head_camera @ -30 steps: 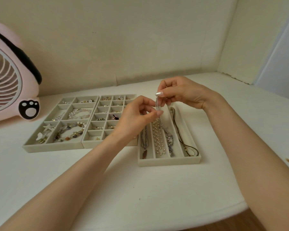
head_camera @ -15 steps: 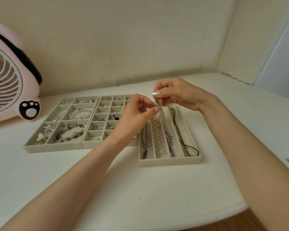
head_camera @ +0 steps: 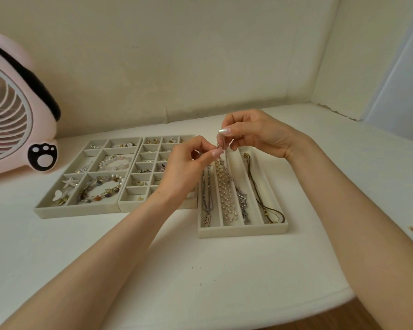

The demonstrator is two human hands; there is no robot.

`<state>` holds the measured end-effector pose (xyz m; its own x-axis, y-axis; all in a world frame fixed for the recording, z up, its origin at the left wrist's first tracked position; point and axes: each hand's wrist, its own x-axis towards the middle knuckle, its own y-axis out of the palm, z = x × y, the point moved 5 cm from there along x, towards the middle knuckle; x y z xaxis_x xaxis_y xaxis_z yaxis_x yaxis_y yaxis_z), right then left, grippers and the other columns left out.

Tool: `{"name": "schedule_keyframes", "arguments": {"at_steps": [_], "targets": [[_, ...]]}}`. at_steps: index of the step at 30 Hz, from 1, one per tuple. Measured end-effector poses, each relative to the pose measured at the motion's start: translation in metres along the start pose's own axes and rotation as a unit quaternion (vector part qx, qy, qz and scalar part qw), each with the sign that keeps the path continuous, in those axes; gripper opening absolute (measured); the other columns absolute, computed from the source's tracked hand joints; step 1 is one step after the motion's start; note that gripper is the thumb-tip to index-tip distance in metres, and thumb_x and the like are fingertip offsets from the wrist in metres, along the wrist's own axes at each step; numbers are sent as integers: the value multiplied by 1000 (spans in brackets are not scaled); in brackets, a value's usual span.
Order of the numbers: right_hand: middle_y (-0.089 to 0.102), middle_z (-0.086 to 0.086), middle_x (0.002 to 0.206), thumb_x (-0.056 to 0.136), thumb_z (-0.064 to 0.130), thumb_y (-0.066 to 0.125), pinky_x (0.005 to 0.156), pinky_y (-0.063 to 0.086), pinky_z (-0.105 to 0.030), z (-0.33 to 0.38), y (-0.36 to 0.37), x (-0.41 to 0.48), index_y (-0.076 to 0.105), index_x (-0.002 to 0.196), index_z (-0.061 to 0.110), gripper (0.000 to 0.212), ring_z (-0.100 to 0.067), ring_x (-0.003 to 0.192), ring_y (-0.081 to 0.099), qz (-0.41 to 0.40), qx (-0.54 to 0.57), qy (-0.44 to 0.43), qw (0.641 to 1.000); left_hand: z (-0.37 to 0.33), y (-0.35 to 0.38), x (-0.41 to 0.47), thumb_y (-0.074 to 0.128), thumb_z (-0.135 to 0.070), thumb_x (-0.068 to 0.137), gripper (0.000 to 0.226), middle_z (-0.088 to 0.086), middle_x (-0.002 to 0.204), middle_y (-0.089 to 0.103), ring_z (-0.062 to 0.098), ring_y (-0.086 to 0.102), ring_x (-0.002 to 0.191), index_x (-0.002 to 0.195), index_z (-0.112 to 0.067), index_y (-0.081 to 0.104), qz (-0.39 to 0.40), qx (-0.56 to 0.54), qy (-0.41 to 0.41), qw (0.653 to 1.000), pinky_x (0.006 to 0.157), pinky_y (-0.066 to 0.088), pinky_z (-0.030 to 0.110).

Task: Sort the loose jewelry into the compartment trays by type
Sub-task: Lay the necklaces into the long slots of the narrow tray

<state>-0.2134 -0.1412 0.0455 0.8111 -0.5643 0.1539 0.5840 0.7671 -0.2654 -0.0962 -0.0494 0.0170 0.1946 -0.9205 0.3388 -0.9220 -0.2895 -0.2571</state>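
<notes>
Pinching the upper end of a sparkly silver chain necklace (head_camera: 241,200) between thumb and forefinger, the right hand (head_camera: 255,132) holds it lifted over the far end of a beige velvet tray with four long slots (head_camera: 243,232). The left hand (head_camera: 186,170) grips the same chain just below, its thumb and forefinger closed on the links and its other fingers curled under. From the two hands the chain slants down into the third slot from the left, where its lower part lies along the floor of the slot. Beside it on the left a woven cream pearl necklace (head_camera: 227,194) fills the second slot, and a thin silver chain with a feather pendant (head_camera: 206,206) lies in the first. A dark cord necklace (head_camera: 265,203) rests in the fourth. Left of this tray, touching it, sits a beige tray of many small square compartments (head_camera: 153,209) with small pieces in them, partly hidden by the left hand. Next to that stands a beige tray with larger compartments (head_camera: 76,214) holding beaded bracelets (head_camera: 100,189). All three sit on the white tabletop (head_camera: 200,270), with a pink fan bearing a paw print (head_camera: 7,110) at the far left.
</notes>
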Motion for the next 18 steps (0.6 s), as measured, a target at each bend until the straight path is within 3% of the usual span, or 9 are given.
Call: {"name": "schedule_keyframes", "arguments": {"at_steps": [5, 8, 10, 13, 15, 18], "targets": [[61, 0, 64, 79, 18, 62, 66, 48, -23, 0, -2, 0, 60, 75, 14, 6, -13, 65, 58, -21, 3, 3, 1000, 1, -1, 1, 60, -21, 90, 14, -5, 73, 58, 10, 48, 71, 76, -21, 59, -20, 4, -12, 1000, 68, 39, 22], [52, 4, 57, 79, 16, 65, 62, 47, -22, 0, -3, 1, 60, 74, 15, 7, -14, 61, 56, -30, 8, 7, 999, -1, 1, 0, 50, -17, 95, 15, -1, 79, 68, 4, 58, 70, 82, -15, 56, -14, -26, -24, 999, 64, 42, 12], [48, 6, 55, 84, 14, 66, 57, 46, -20, 0, -3, 0, 60, 75, 15, 11, -13, 55, 52, -35, 8, 12, 999, -1, 2, -1, 47, -17, 96, 14, -2, 72, 69, 4, 62, 68, 84, -12, 54, -4, -42, -35, 999, 63, 44, 12], [43, 6, 53, 89, 11, 59, 45, 32, -18, 0, -4, 0, 58, 78, 13, 12, -8, 44, 40, -48, 12, 23, 999, 0, 2, -2, 47, -16, 96, 15, -4, 60, 65, 11, 63, 64, 82, -11, 52, 0, -52, -50, 997, 65, 46, 23], [44, 6, 53, 90, 11, 59, 41, 23, -17, -2, -7, 0, 58, 79, 12, 11, -6, 40, 34, -60, 9, 28, 998, -1, 2, -2, 47, -12, 96, 13, 0, 61, 61, 12, 61, 58, 84, -8, 51, 4, -72, -57, 996, 57, 49, 21], [50, 5, 56, 89, 12, 62, 39, 23, -16, -5, -12, 1, 60, 79, 13, 10, -5, 40, 35, -91, -11, 33, 995, -1, 2, -3, 47, -10, 95, 9, 3, 64, 61, 11, 61, 53, 87, -7, 51, 16, -86, -77, 993, 51, 48, 18]]}}
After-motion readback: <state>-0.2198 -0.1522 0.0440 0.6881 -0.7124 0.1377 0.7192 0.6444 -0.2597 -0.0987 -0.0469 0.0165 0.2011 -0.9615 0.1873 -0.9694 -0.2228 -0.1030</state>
